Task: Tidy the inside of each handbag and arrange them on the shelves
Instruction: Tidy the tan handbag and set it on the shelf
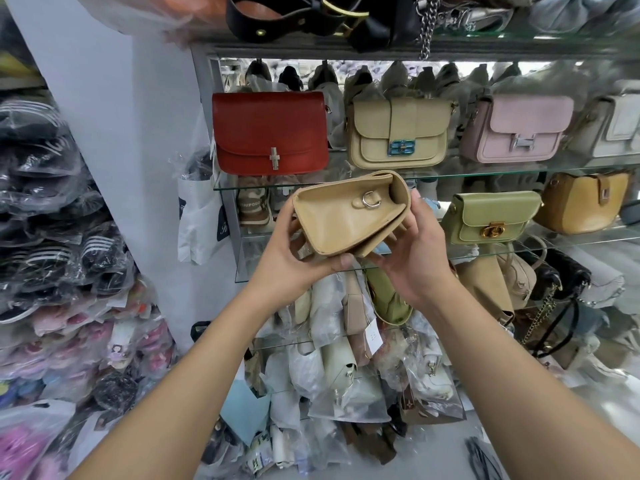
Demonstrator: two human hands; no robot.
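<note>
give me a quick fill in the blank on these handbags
1. The left hand and right hand grip the tan leather handbag, whose side carries a metal ____.
2. The beige flap handbag has a ____ clasp.
3. The olive-green flap handbag has a ____ clasp.
Missing: ring, blue, gold.
</note>
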